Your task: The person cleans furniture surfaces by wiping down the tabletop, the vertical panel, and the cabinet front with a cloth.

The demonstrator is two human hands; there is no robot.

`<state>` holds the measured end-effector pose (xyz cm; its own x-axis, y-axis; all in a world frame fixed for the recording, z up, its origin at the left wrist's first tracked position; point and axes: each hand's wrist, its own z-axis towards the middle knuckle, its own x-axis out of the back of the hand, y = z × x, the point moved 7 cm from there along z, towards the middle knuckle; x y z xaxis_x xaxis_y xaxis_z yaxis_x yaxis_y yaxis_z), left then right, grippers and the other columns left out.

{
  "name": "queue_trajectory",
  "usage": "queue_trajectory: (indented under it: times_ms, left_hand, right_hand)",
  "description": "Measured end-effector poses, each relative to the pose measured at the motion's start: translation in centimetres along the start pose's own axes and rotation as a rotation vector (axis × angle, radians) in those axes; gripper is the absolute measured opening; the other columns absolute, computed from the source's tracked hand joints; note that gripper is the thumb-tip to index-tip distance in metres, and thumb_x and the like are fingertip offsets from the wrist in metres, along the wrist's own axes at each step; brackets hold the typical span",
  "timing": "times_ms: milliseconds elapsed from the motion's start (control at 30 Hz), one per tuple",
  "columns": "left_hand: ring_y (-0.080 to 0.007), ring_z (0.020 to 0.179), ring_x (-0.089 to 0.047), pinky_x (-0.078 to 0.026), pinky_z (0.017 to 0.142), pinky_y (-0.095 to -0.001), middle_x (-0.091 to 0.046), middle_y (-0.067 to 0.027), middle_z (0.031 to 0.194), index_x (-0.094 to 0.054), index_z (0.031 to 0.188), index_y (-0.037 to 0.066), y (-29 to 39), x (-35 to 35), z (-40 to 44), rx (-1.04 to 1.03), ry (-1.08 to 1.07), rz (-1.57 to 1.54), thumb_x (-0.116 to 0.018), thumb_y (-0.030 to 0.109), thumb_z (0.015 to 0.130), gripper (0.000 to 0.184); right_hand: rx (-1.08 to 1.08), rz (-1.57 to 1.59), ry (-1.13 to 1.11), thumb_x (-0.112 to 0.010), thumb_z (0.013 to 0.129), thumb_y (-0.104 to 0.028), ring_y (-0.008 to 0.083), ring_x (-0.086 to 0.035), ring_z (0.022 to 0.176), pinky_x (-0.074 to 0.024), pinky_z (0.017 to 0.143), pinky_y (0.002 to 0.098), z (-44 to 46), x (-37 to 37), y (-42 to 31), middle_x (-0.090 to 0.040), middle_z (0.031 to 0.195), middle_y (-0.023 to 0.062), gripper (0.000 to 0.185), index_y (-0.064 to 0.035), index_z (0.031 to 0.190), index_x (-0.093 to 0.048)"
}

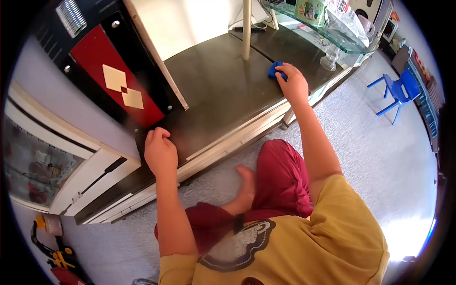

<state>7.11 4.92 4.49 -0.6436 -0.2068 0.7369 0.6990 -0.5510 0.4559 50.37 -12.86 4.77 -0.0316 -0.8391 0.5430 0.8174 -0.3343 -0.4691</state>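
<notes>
while the right hand (294, 85) pinches the blue cloth (274, 70) between thumb and fingers on the dark shelf (209, 99), upper right of centre, the left hand (160, 149) curls its fingers close together at the shelf's left end.

"What's on the glass shelf (332, 34)?"

"A green packet (311, 12) near its edge, and a white bag (350, 23) beside it, closer to the rounded corner."

"And the floor (351, 128)?"

"A blue chair (404, 88) stands there, over on the right."

"What's on the left?"

"A red panel (95, 52) bearing two cream squares (114, 77), corner to corner, and a white door (92, 178) with a pane."
</notes>
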Motion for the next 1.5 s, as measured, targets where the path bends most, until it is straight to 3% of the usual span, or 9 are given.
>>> queue_trajectory:
  times_ms: [133,267,467,567,767,800,900,1233,1500]
  left_hand:
    - [-0.038,0.101,-0.068,-0.056,0.084,-0.0498,-0.068,-0.0111,0.102,-0.066,0.098,0.008,0.3,-0.3,0.0,-0.018,0.012,0.035,-0.062,0.002,0.094,0.009]
    - [-0.0384,0.101,-0.068,-0.056,0.084,-0.05,-0.068,-0.0118,0.102,-0.067,0.098,0.008,0.0,-0.4,-0.1,-0.038,0.028,0.013,-0.062,0.003,0.095,0.008]
    - [-0.0389,0.1,-0.069,-0.056,0.085,-0.0498,-0.07,-0.0129,0.101,-0.069,0.096,0.008,-0.4,0.1,0.0,-0.028,0.035,-0.036,-0.062,0.002,0.094,0.01]
    - [-0.0395,0.1,-0.069,-0.056,0.085,-0.0498,-0.071,-0.0135,0.101,-0.07,0.095,0.007,-1.6,-0.2,0.1,0.0,0.042,-0.067,-0.061,0.001,0.093,0.011]
    - [-0.0408,0.098,-0.069,-0.055,0.083,-0.0497,-0.071,-0.0144,0.103,-0.07,0.095,0.007,-2.1,0.0,0.2,0.0,0.032,-0.114,-0.061,0.0,0.093,0.012]
    - [-0.0409,0.098,-0.069,-0.055,0.082,-0.0497,-0.071,-0.0144,0.103,-0.07,0.095,0.007,-2.2,0.0,0.2,-0.006,0.033,-0.124,-0.061,0.0,0.093,0.011]
    - [-0.0411,0.097,-0.069,-0.055,0.082,-0.0498,-0.071,-0.0139,0.103,-0.07,0.095,0.007,-2.0,0.0,0.2,0.019,0.018,-0.123,-0.061,0.0,0.093,0.011]
    - [-0.0387,0.101,-0.068,-0.056,0.084,-0.0489,-0.068,-0.0124,0.101,-0.067,0.097,0.008,-0.5,0.0,-0.2,0.018,0.016,-0.007,-0.062,-0.001,0.093,0.011]
    - [-0.0408,0.1,-0.067,-0.055,0.083,-0.05,-0.067,-0.0134,0.102,-0.067,0.098,0.007,0.3,-0.2,-0.2,-0.028,0.048,0.027,-0.061,-0.001,0.095,0.011]
  right_hand:
    - [0.114,-0.063,-0.053,-0.082,0.095,-0.024,0.0345,-0.071,0.125,-0.0573,0.106,0.0439,-2.4,-0.8,-4.0,-0.077,0.134,0.0115,0.023,-0.0154,0.117,-0.083]
    - [0.212,0.086,-0.149,-0.086,0.09,-0.025,0.0367,-0.068,0.126,-0.0566,0.107,0.0485,-7.0,-2.8,-12.7,-0.074,0.137,0.0142,0.025,-0.0141,0.112,-0.081]
    - [0.402,0.355,-0.272,-0.091,0.082,-0.027,0.0347,-0.07,0.12,-0.0571,0.105,0.0471,-12.7,-5.9,-26.0,-0.075,0.126,0.011,0.029,-0.0124,0.104,-0.08]
    - [0.54,0.287,-0.31,-0.091,0.079,-0.025,0.0358,-0.071,0.112,-0.056,0.105,0.0467,-14.7,-8.6,-29.5,-0.075,0.124,0.0098,0.028,-0.0116,0.101,-0.079]
    - [0.442,0.327,-0.262,-0.089,0.082,-0.022,0.0352,-0.071,0.112,-0.0579,0.101,0.0462,-12.5,-5.9,-26.4,-0.076,0.122,0.0069,0.021,-0.0148,0.1,-0.08]
    - [0.421,0.342,-0.287,-0.083,0.086,-0.021,0.0339,-0.072,0.117,-0.0588,0.102,0.0451,-11.5,-5.2,-25.2,-0.076,0.128,0.0069,0.018,-0.0125,0.1,-0.078]
    - [0.371,0.287,-0.198,-0.087,0.085,-0.022,0.0333,-0.073,0.114,-0.0612,0.095,0.0445,-8.5,-4.6,-19.4,-0.077,0.126,0.0081,0.016,-0.0156,0.096,-0.078]
    - [0.105,0.055,-0.095,-0.086,0.091,-0.026,0.0318,-0.072,0.118,-0.0594,0.098,0.0428,0.3,-1.6,-2.5,-0.078,0.128,0.0063,0.019,-0.013,0.105,-0.082]
    - [0.111,-0.017,-0.047,-0.085,0.09,-0.022,0.0344,-0.071,0.116,-0.0584,0.097,0.0465,-1.4,-2.0,-4.9,-0.078,0.123,0.0074,0.018,-0.0111,0.103,-0.08]
